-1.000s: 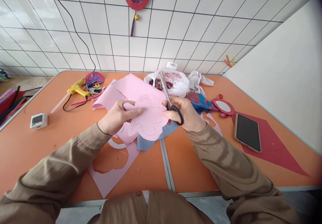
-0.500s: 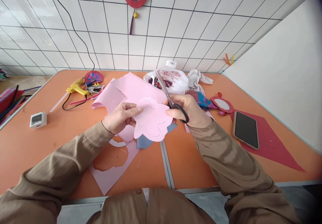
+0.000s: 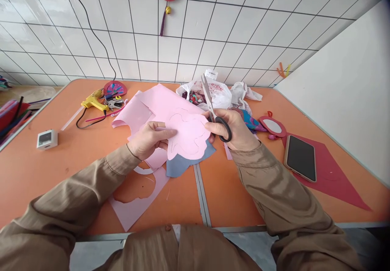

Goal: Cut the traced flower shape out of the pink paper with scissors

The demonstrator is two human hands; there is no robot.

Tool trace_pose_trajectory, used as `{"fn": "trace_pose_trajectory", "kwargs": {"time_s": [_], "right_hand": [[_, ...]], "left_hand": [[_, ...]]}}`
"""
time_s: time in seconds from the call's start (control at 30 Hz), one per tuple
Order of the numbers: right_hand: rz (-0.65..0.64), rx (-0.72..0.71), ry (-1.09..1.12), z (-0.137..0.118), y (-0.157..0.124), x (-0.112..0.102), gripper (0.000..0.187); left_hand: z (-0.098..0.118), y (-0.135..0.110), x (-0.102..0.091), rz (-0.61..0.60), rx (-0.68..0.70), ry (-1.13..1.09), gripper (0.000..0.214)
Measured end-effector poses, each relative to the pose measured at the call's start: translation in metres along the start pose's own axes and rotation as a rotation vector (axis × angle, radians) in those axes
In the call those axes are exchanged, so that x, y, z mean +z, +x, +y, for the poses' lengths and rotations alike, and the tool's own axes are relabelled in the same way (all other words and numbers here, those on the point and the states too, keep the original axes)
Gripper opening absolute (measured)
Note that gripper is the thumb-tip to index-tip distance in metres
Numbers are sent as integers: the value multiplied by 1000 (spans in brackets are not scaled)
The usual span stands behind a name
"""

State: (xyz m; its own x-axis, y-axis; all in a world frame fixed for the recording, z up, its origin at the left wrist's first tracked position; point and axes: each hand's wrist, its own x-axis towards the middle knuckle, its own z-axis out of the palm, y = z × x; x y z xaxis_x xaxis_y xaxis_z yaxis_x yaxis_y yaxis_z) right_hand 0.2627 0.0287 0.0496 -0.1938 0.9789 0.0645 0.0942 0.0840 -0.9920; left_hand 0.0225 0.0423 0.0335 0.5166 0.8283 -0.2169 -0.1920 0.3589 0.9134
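A pink flower-shaped paper cutout [image 3: 189, 137] with drawn wavy lines is raised above the table between both hands. My left hand [image 3: 152, 139] pinches its left edge, thumb on top. In my right hand [image 3: 233, 131] are scissors with black handles [image 3: 210, 100], blades pointing up and away; its thumb also presses on the cutout's right edge. Below the cutout lies a blue-grey piece of paper [image 3: 179, 167]. Larger pink sheets [image 3: 158, 98] rest behind, partly hidden by the hands. A pink offcut with a rounded hole [image 3: 134, 212] lies near the front edge.
At the back left sit a yellow glue gun [image 3: 94, 100] with a cable and some keys [image 3: 114, 103]. A white cube-like device [image 3: 47, 139] stands left. Behind my right hand is a white plastic bag [image 3: 221, 94]. A phone [image 3: 301, 157] lies on red paper [image 3: 338, 185], near a small oval mirror [image 3: 272, 126].
The cutout has been raised slightly and tilted, uncovering more of the blue-grey paper. The scissors have turned a little more upright in my right hand. The camera view has shifted slightly.
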Motion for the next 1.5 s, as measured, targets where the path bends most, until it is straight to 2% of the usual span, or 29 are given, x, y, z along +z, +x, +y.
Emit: {"fn": "trace_pose_trajectory", "kwargs": {"time_s": [0.13,0.23,0.47,0.67,0.83,1.07,1.2,1.3,1.5], "right_hand": [[-4,39,30,2,0,2,38],[-23,38,32,2,-1,5,35],[-50,34,2,-3,-2,13,35],[-11,4,14,0,-2,8,34],[-27,-2,-29,-2,-2,5,34],[-46,6,-55,-3,-2,4,39],[-43,-24,-67,-5,-4,-2,49],[-119,-110,-88,-9,-8,-7,56],[-289,-213,-149,-9,-8,-12,56]], "left_hand": [[1,1,0,113,53,-44,31],[1,2,0,148,59,-82,35],[0,1,0,133,71,-133,33],[2,0,2,163,78,-71,36],[1,-1,3,153,78,-26,32],[0,-1,2,152,79,-29,34],[3,-3,3,168,101,-8,34],[7,-5,4,182,132,46,32],[11,-7,4,213,188,93,33]]}}
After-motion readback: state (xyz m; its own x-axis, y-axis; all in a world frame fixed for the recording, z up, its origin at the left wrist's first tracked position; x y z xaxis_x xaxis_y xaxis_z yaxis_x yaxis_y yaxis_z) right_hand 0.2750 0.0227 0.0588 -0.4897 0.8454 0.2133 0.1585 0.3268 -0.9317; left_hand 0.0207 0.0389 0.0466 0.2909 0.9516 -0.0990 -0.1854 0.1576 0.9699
